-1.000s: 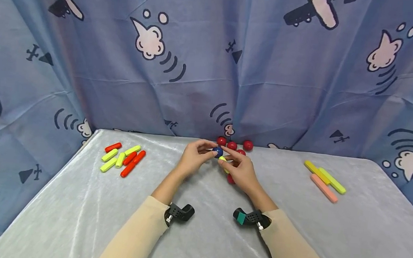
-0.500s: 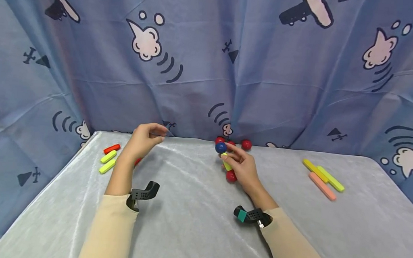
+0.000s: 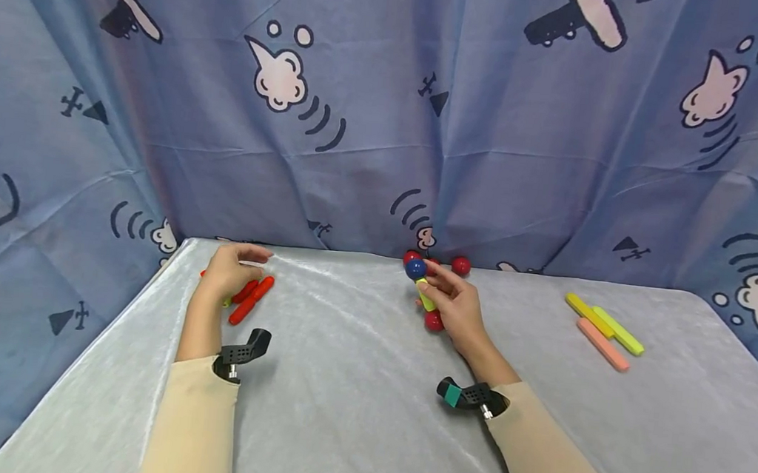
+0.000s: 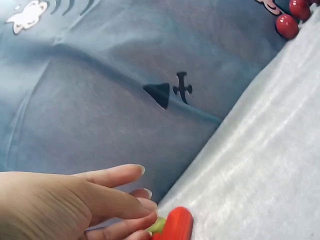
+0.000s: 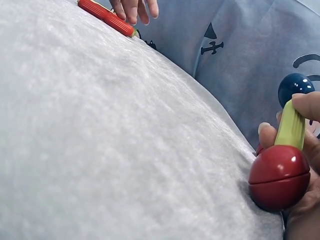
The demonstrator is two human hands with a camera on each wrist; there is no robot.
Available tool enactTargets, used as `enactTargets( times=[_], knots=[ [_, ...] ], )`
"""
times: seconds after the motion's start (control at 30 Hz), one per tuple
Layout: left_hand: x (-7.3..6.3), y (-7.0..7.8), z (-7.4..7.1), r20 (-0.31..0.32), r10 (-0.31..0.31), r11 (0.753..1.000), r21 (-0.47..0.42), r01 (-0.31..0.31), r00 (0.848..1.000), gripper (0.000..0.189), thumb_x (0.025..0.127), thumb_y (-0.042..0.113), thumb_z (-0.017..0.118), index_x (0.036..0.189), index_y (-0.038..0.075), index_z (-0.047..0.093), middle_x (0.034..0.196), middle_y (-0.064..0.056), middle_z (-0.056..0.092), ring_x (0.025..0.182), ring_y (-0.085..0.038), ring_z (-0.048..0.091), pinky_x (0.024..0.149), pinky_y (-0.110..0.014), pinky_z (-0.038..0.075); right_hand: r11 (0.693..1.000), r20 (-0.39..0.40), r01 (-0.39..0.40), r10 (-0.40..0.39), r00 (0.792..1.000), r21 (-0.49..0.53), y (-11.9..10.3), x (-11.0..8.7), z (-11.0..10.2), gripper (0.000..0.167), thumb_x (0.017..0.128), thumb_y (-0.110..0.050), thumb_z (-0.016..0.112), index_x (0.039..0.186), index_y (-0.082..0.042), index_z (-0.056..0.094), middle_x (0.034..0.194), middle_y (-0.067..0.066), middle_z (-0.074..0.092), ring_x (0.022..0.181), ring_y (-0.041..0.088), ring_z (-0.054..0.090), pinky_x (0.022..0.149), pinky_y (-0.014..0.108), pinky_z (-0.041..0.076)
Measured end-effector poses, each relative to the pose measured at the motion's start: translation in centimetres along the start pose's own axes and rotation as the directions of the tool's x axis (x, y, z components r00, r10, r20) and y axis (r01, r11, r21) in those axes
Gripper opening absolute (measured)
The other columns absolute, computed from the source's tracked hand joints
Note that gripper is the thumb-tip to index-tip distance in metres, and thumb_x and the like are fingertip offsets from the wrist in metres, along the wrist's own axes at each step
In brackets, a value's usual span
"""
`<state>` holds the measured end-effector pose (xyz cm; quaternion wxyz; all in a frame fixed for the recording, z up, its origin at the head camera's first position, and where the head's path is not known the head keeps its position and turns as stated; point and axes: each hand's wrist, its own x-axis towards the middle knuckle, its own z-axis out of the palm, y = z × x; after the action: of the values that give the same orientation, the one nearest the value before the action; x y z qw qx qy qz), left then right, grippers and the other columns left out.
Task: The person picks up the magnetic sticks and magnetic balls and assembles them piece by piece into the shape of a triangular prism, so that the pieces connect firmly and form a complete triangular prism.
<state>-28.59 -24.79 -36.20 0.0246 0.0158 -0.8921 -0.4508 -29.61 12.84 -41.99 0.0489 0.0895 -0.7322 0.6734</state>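
Note:
My right hand (image 3: 458, 313) pinches a short yellow-green rod (image 5: 291, 129) between thumb and fingers, near the back of the table. A blue ball (image 3: 416, 269) caps the rod's upper end, and a red ball (image 5: 280, 177) sits at its lower end. Over at the far left, my left hand (image 3: 225, 276) hovers above a group of short rods, fingers loosely bent and holding nothing. Red rods (image 3: 252, 301) show to the right of that hand. In the left wrist view, a red rod (image 4: 177, 224) lies right by its fingertips. The hand and forearm hide most of the yellow-green rods there.
Several more red balls (image 3: 460, 266) lie at the table's back edge, partly behind the right hand. At the right lie three longer rods: a yellow one (image 3: 588, 314), a yellow-green one (image 3: 620, 333) and an orange-pink one (image 3: 603, 345). A blue patterned curtain (image 3: 362, 116) hangs behind the table.
My left hand has let go of the blue ball and moved left to the short rods. The right hand keeps its hold on the yellow-green rod, with the blue ball now on top.

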Motion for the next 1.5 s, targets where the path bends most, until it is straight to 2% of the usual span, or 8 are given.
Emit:
enactTargets(
  times=[0.3,0.5,0.73,0.83,0.93,1.03,1.23,1.5],
  knots=[
    [0.1,-0.1,0.1,0.083,-0.032,0.995,0.097,0.024,0.996,0.048,0.085,0.003,0.075,0.132,-0.001,0.064,0.129,-0.025,0.066,0.113,-0.035,0.066,0.083,-0.024,0.051,1.0,0.004,-0.005,0.005,1.0,0.006,0.0,0.0,-0.1,0.044,0.096,-0.006,0.068,0.139,-0.009,0.062,0.102,0.002,0.065,0.082,0.018,0.071,0.073,0.024,0.062],
    [-0.1,0.7,0.3,0.177,-0.03,0.976,0.216,-0.01,0.984,0.054,0.079,-0.007,0.074,0.132,-0.003,0.063,0.13,-0.026,0.065,0.117,-0.038,0.065,0.096,-0.041,0.054,1.0,0.016,0.005,-0.005,1.0,0.004,0.1,0.0,-0.1,0.045,0.096,-0.005,0.068,0.14,-0.007,0.061,0.102,0.003,0.066,0.083,0.019,0.071,0.073,0.024,0.062],
    [0.3,0.2,0.8,0.145,0.005,0.936,0.347,-0.056,0.989,0.053,0.073,-0.005,0.076,0.125,0.004,0.07,0.12,-0.019,0.072,0.11,-0.032,0.066,0.098,-0.045,0.049,1.0,0.014,0.0,0.0,1.0,-0.008,0.2,0.0,0.0,0.044,0.096,-0.006,0.068,0.139,-0.007,0.062,0.102,0.002,0.067,0.082,0.017,0.071,0.074,0.022,0.061],
    [0.6,-0.3,1.1,0.147,0.03,0.954,0.29,-0.072,0.989,0.055,0.075,-0.007,0.074,0.129,0.003,0.068,0.12,-0.02,0.072,0.111,-0.033,0.067,0.098,-0.044,0.051,1.0,0.007,-0.009,0.009,1.0,-0.005,0.3,0.0,0.0,0.043,0.096,-0.006,0.068,0.138,-0.007,0.062,0.101,0.0,0.066,0.08,0.013,0.07,0.073,0.022,0.061],
    [0.9,-0.9,1.5,0.155,0.039,0.987,0.15,-0.062,0.987,0.057,0.083,-0.007,0.07,0.139,0.001,0.059,0.125,-0.023,0.069,0.116,-0.036,0.066,0.098,-0.042,0.054,1.0,0.002,-0.016,0.016,1.0,-0.003,0.3,0.0,0.0,0.043,0.096,-0.006,0.068,0.138,-0.007,0.062,0.101,0.0,0.065,0.078,0.011,0.07,0.074,0.021,0.06],
    [1.2,-1.6,2.0,0.153,0.064,0.996,0.059,-0.073,0.986,0.055,0.09,-0.006,0.067,0.144,0.0,0.054,0.13,-0.024,0.066,0.121,-0.038,0.065,0.099,-0.042,0.055,1.0,0.004,-0.014,0.014,1.0,-0.01,0.3,0.0,0.0,0.043,0.096,-0.007,0.068,0.138,-0.007,0.062,0.102,0.002,0.065,0.075,0.008,0.069,0.074,0.02,0.06],
    [1.6,-2.6,3.5,0.133,0.157,0.981,0.092,-0.17,0.979,0.045,0.093,0.004,0.069,0.137,0.001,0.061,0.13,-0.021,0.068,0.118,-0.035,0.065,0.098,-0.041,0.053,1.0,0.008,-0.001,0.001,1.0,-0.002,0.4,0.0,0.0,0.043,0.096,-0.007,0.068,0.138,-0.007,0.062,0.101,0.002,0.066,0.073,0.009,0.069,0.072,0.022,0.06],
    [1.7,-2.8,4.5,0.076,0.144,0.983,0.104,-0.151,0.987,0.038,0.098,0.012,0.065,0.135,0.002,0.064,0.127,-0.02,0.069,0.115,-0.032,0.063,0.099,-0.043,0.049,1.0,0.005,0.007,-0.007,1.0,-0.011,0.2,-0.1,0.1,0.043,0.096,-0.007,0.068,0.138,-0.007,0.062,0.098,-0.001,0.066,0.069,0.008,0.069,0.07,0.021,0.06]
  ],
)
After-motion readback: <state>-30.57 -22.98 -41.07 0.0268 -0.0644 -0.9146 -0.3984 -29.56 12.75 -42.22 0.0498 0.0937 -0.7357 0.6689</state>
